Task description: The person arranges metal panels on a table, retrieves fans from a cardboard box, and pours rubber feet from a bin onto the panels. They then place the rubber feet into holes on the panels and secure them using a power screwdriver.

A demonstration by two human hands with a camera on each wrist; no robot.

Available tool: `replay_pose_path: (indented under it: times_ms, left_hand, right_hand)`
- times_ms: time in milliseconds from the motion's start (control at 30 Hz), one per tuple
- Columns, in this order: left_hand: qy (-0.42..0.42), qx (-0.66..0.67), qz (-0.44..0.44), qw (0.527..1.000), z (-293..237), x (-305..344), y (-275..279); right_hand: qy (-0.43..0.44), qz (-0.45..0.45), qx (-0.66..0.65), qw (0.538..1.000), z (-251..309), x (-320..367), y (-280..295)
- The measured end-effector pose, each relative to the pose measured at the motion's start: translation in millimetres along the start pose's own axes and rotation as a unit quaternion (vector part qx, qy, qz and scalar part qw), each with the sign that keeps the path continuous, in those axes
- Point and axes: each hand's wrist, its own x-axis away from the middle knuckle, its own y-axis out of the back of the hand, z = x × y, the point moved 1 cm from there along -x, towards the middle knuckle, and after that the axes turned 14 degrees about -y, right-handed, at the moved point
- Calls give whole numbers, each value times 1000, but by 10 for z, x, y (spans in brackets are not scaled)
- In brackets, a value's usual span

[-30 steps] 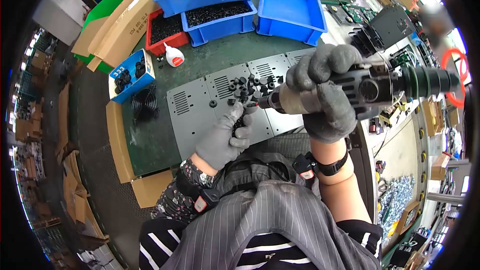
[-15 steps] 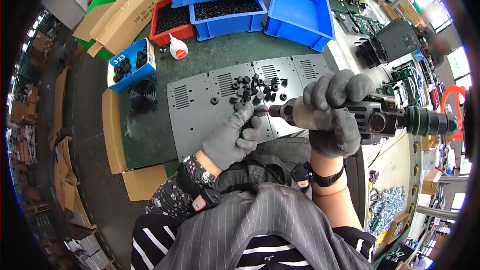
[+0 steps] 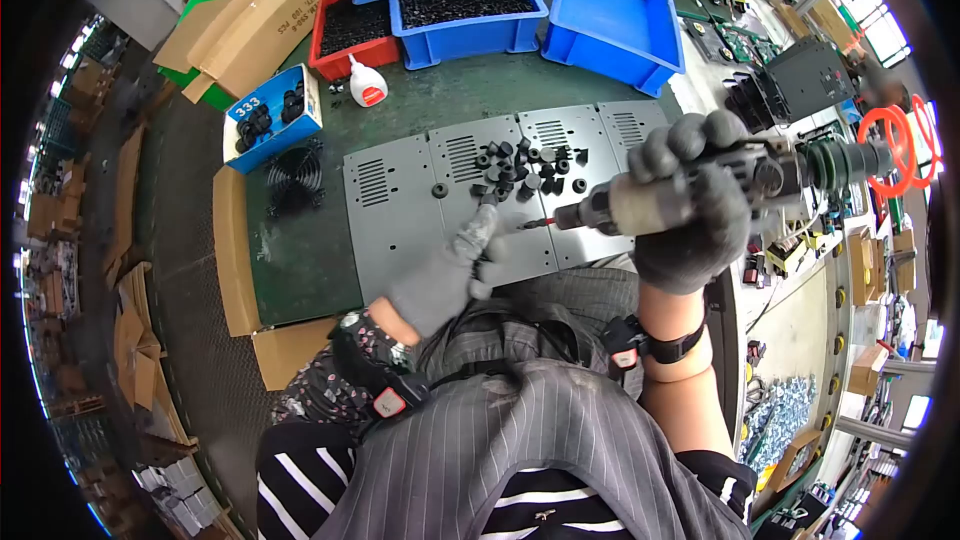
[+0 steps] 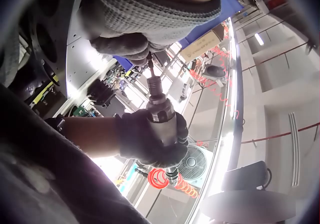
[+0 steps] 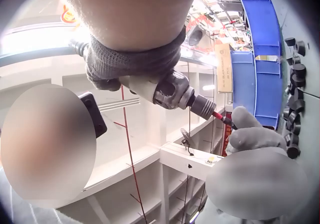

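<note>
In the head view my gloved right hand point(image 3: 695, 205) grips a power screwdriver point(image 3: 640, 208), its bit point(image 3: 538, 224) pointing left over the grey metal panels point(image 3: 395, 245). Left of the bit and apart from it is my gloved left hand point(image 3: 440, 275), blurred, with a finger reaching to the near edge of a pile of black rubber feet point(image 3: 520, 172) and the other fingers curled. Whether it holds anything is hidden. A single foot point(image 3: 440, 190) lies left of the pile. The right wrist view has the left fingers point(image 5: 255, 134) beyond the driver's tip.
Behind the panels stand blue bins point(image 3: 615, 15), a red bin point(image 3: 355, 58) of black parts and a white bottle point(image 3: 367, 86). A small blue box point(image 3: 275, 145) and a round wire grille point(image 3: 295, 175) are at the left. Cardboard flaps point(image 3: 235, 260) edge the green table.
My left hand has drawn away from the bit tip, its finger now at the pile's near edge. The driver's tip stands farther right of that hand. The head view has shifted slightly.
</note>
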Motion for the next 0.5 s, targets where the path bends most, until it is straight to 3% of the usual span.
replay_pose_path:
  times_ms: [33, 67, 100, 167, 300, 367, 400, 467, 500]
  left_hand:
    - [-59, -158, 30, 985, -44, 16, 163]
    - [-181, -167, 49, 968, -140, 20, 281]
    - [-181, -170, 45, 968, -265, 22, 375]
    - [-160, -453, -47, 876, -492, 42, 543]
    - [-158, -482, -57, 860, -509, 35, 735]
    - [-231, -568, -25, 790, -505, -43, 682]
    - [-231, -567, -27, 790, -456, -112, 689]
    - [-324, -650, -4, 688, -355, -255, 685]
    - [-326, -649, -4, 687, -387, -277, 627]
  right_hand:
    - [-3, -14, -1, 1000, 39, -56, 36]
    - [-8, -3, 13, 1000, 105, -122, 89]
    - [-12, 8, 27, 1000, 191, -181, 153]
    - [-33, -17, 38, 999, 422, -278, 208]
    - [-94, 34, 35, 994, 1054, -540, 162]
    - [-102, 55, 94, 989, 1327, -695, 81]
    - [-113, 68, 120, 984, 1426, -773, 65]
    - [-114, 100, 116, 982, 1381, -921, 83]
    - [-114, 131, 112, 978, 1352, -957, 100]
